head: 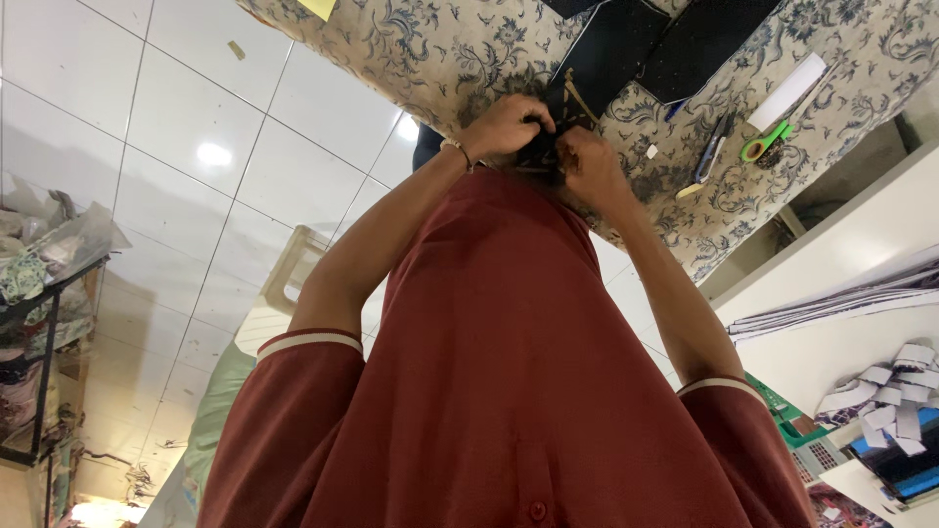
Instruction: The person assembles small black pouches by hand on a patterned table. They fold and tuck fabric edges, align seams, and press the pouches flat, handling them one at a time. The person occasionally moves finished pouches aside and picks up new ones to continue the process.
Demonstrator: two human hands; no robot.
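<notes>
1. Here, both hands meet at twelve o'clock on the floral cloth (440, 49); the left hand (501, 127) and right hand (587, 166) — fingers curled narrow — pinch a dark fabric piece (550, 125) between them.
2. Green scissors (765, 145) and a pen (711, 156) lie at two o'clock — well apart.

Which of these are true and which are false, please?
1. Both hands hold a dark piece of cloth at the table edge. True.
2. The left hand wears a bracelet at the wrist. True.
3. The scissors have red handles. False: they are green.
4. The table cover is plain white. False: it is beige with a flower pattern.
5. The right hand rests on the scissors. False: it is on the cloth.
</notes>
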